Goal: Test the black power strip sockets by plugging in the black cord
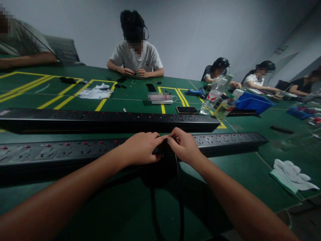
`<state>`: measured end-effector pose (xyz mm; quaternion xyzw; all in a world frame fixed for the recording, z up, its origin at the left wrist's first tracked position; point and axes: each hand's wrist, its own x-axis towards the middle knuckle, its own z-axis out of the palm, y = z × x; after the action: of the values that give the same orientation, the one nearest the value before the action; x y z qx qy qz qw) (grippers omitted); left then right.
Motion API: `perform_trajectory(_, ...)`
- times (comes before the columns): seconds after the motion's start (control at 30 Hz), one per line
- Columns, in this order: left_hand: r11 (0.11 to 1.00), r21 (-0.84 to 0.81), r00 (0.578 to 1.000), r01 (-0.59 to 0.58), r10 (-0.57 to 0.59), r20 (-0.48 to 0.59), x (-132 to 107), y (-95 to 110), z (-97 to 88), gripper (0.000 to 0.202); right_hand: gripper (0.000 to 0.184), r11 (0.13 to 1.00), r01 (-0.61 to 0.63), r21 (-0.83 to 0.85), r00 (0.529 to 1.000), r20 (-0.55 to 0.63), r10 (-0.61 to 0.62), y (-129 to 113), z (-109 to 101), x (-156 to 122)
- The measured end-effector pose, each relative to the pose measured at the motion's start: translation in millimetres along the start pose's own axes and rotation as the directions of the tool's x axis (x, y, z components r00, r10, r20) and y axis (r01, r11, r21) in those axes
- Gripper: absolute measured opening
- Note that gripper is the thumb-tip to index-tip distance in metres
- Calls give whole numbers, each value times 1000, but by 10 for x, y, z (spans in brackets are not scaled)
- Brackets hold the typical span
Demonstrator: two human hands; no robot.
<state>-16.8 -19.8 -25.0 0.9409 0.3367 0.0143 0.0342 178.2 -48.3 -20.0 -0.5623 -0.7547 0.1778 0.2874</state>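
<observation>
A long black power strip point(95, 147) with a row of sockets and small red switches lies across the table in front of me. My left hand point(140, 147) is closed over its middle, thumb on the near side and index finger reaching toward the right hand. Right beside it, my right hand point(184, 144) is closed in a pinch above the strip, at the top of a black power cord point(178, 180). The cord runs down toward me. Both hands hide the cord's upper end and the dark part between the fingers.
Behind lies a second long power strip point(120, 124). Beyond it are a phone point(187, 110), a water bottle point(212, 97), a bottle of yellow liquid point(224, 108) and a blue bin point(253, 102). White gloves point(292, 175) lie at right. Several people sit around the green table.
</observation>
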Motion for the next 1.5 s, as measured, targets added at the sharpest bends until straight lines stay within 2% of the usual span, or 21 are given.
perform_trajectory(1.2,1000,-6,1000,-3,3,0,-2,18,-21,71,12,1000,-7,-16,1000,3,7,-18,-17,3)
perform_trajectory(1.5,999,45,1000,24,-25,2,-20,41,-2,44,13,995,-29,-96,996,87,38,-111,-78,41)
